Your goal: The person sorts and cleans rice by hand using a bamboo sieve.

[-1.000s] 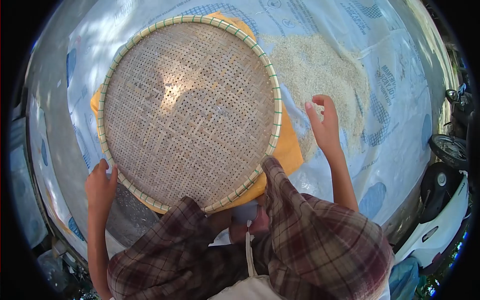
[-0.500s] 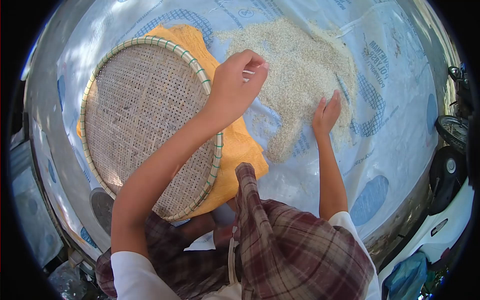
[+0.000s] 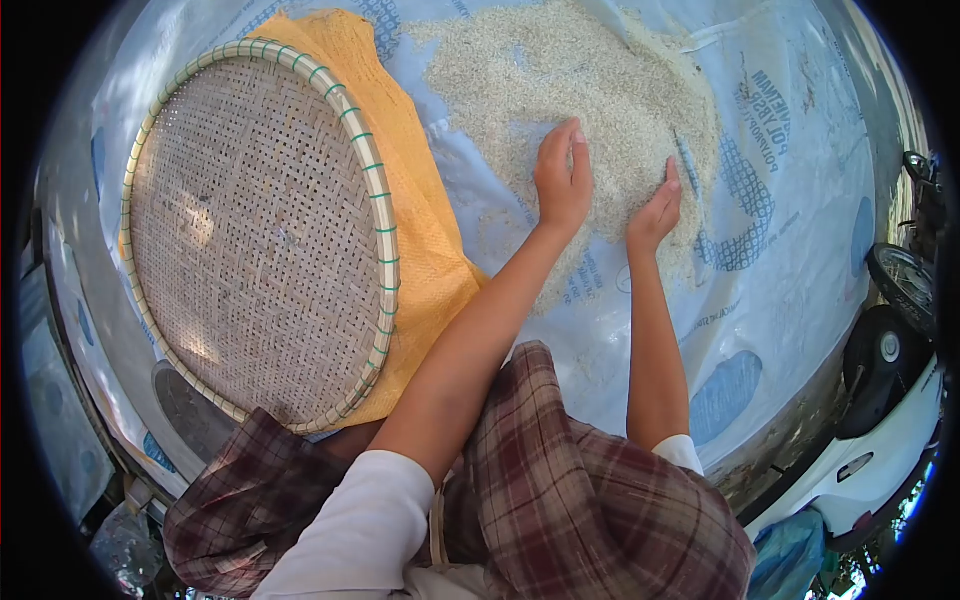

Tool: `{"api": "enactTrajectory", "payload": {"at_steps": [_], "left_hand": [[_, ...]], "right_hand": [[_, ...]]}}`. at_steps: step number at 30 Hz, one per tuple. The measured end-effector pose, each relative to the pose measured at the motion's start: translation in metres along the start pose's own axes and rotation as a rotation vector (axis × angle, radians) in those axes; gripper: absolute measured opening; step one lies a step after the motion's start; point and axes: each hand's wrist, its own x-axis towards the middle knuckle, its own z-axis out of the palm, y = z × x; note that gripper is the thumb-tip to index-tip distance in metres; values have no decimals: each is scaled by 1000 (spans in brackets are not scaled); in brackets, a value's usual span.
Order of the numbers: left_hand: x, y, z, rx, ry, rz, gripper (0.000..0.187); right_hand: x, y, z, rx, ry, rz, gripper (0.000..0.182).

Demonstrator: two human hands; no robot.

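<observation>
A broad heap of pale grain that looks like rice (image 3: pixel 600 95) is spread on a blue printed plastic sheet (image 3: pixel 560 365). My left hand (image 3: pixel 565 180) is at the near left side of the heap, fingers stretched out and thumb apart, with nothing visible in it. Opposite it, my right hand (image 3: pixel 657 208) stands on edge at the heap's near right part, its fingers extended. Grain lies between the two palms. To the left, a round woven bamboo winnowing tray (image 3: pixel 265 235) with a green-bound rim rests over an orange woven sack (image 3: pixel 425 215); neither hand touches the tray.
My knees, under plaid cloth (image 3: pixel 600 480), are close to the sheet's near side. Along the right edge stand a motorcycle wheel (image 3: pixel 905 280) and a white vehicle body (image 3: pixel 850 470). A clear plastic bag (image 3: pixel 127 548) lies at the lower left.
My left hand has moved right from above the tray's rim down to the grain, and its pinched fingers have straightened. My right hand has stayed near the same spot. The camera view has shifted slightly.
</observation>
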Motion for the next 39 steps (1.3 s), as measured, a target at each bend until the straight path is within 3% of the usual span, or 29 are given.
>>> {"api": "enactTrajectory", "payload": {"at_steps": [3,6,8,12,14,18,20,24,26,29,39], "left_hand": [[-3,4,14,-105,-122,-49,29],[-4,8,24,-197,-213,-178,30],[-2,8,30,-311,-175,-318,27],[-1,3,33,-450,-227,-474,28],[2,6,29,-455,-351,-617,29],[-2,6,32,-656,-302,-754,27],[-3,2,29,-788,-380,-910,25],[-6,13,27,-827,-223,-989,21],[-6,14,28,-1044,-201,-1079,25],[-5,26,19,-1193,-308,-984,27],[20,92,-16,-1470,-341,-990,22]], "right_hand": [[3,-1,7,45,13,26,49],[5,-5,19,198,-7,195,53],[7,-10,23,501,28,375,54],[8,-16,15,540,-39,442,54],[9,-16,14,512,-63,456,53],[4,-38,16,761,-7,629,53],[-7,-47,15,930,67,730,55],[-12,-53,15,958,57,751,57],[-11,-58,14,1058,82,761,59],[-12,-77,10,1030,122,746,57],[-3,-147,1,1109,97,586,51]]}}
